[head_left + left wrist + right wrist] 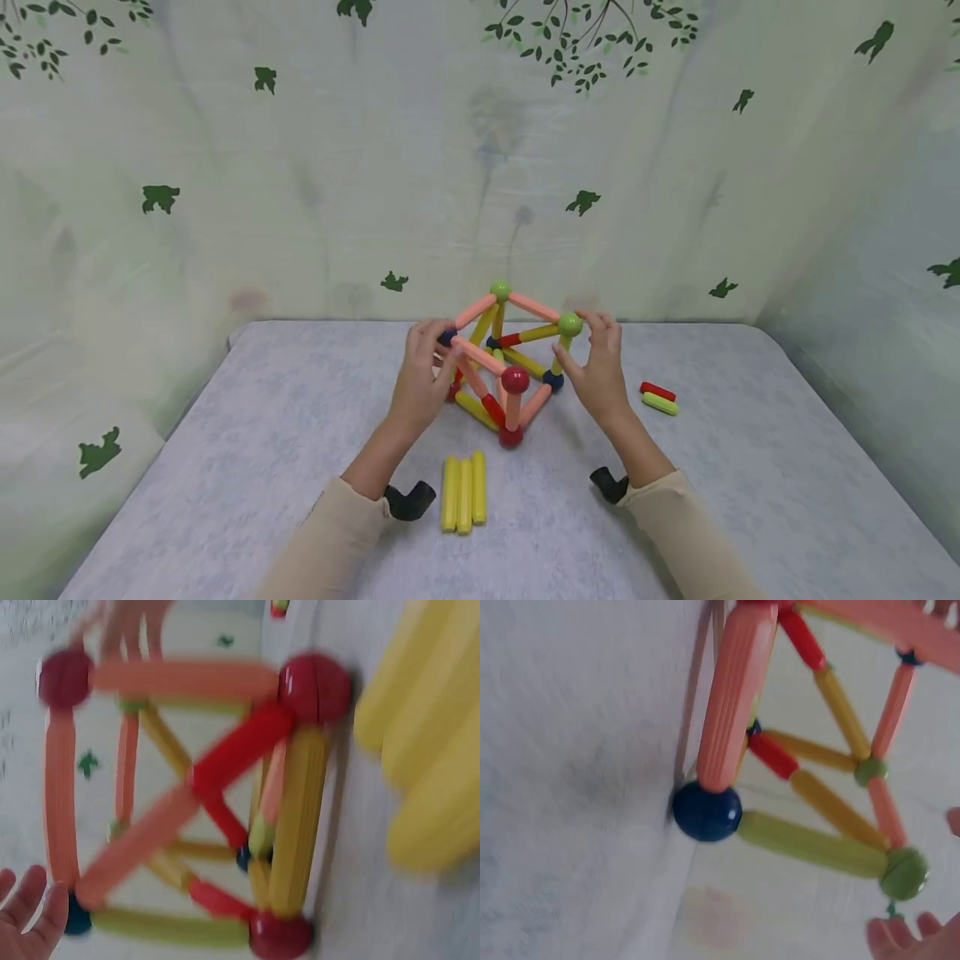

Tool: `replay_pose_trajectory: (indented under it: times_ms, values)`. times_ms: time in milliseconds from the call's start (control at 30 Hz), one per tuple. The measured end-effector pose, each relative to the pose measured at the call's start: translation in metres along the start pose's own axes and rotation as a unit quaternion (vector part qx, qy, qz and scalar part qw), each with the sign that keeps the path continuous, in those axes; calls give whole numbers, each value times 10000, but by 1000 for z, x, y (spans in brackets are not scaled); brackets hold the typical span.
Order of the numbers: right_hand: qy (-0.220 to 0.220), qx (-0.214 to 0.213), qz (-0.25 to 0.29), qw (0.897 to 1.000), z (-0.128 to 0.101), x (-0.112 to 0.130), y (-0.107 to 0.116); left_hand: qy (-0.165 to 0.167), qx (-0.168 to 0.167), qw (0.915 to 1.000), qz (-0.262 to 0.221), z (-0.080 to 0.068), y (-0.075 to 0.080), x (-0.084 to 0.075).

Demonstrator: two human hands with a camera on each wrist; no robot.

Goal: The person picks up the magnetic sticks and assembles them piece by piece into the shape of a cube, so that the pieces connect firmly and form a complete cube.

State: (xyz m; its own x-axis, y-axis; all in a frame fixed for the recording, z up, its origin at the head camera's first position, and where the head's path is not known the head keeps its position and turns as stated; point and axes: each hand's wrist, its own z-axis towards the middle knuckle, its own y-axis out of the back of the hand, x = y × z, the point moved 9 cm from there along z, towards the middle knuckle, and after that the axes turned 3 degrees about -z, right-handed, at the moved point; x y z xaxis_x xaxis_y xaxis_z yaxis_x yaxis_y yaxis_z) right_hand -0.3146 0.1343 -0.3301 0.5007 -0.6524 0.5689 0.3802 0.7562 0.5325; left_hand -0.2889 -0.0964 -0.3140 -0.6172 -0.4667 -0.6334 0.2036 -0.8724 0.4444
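The rod-and-ball cube frame (510,367) stands mid-worktop (225,467), between both hands: the left hand (423,375) curls around its dark blue corner ball (447,337), the right hand (596,367) is open, fingertips beside the green ball (570,325). An uneven squeeze could pop joints. Only the head view shows the spare yellow rods (463,492) whole.

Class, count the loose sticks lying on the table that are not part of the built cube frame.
5: three yellow sticks lie side by side in front of the frame; one red stick and one green stick lie to its right. The frame may hide others.
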Motion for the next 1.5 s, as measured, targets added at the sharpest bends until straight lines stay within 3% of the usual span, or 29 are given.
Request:
replay_pose_trajectory:
  times_ms: [100, 200, 367, 500, 767, 1067, 1233, 1500]
  values:
    - [-313, 515, 8, 9982, 10, -16, -10, -452, 507, 9975, 212, -9, -22, -27]
    - [-585, 971, 61, 9935, 13, -25, -20, -664, 1010, 9905, 649, -16, -43, -42]
    - [-599, 1116, 91, 9919, 12, -27, -23, -667, 1045, 9885, 867, -20, -54, -46]
    - [-443, 1044, 18, 9935, 6, -23, -19, -465, 932, 9919, 731, -19, -49, -40]
    - [-34, 838, -532, 9951, -15, -8, -12, -153, 800, 9967, -2, -16, -28, -21]
    - [184, 827, -453, 9954, -29, 12, -17, 307, 760, 9957, -427, -18, -12, 1]
    - [326, 757, -394, 9958, -33, 22, -19, 386, 716, 9938, -758, -18, -3, 9]
    - [479, 851, -305, 9948, -37, 35, -25, 360, 557, 9924, -1039, -14, 20, -15]
